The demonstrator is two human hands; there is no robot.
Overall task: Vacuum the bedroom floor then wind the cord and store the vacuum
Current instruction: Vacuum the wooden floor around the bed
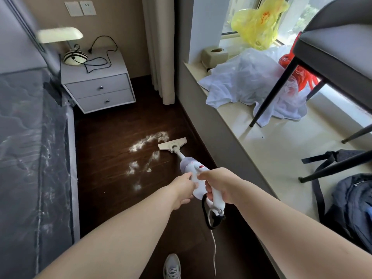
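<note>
Little white stick vacuum [193, 174] with a red switch, flat cream floor head [172, 145] down on the dark wood floor [112, 178] right beside scattered white powder [145, 146]. Right hand [218, 184] grips the handle, left hand [184, 187] holds the body. Black cord [207, 215] dangles below. Two-drawer nightstand [98, 87], drawers closed.

Nightstand [96, 85] stood in the corner beside the bed [30, 148]; a striped lamp [74, 56] and a loose black cable [100, 57] lay on top. Curtain [159, 47] hung to its right. On the sill [271, 150]: tissue box [214, 55], white cloth [245, 81], yellow bag [259, 27], chair [332, 57] with its legs on the ledge, backpack [350, 198]. A sneaker [172, 266] showed at bottom.
</note>
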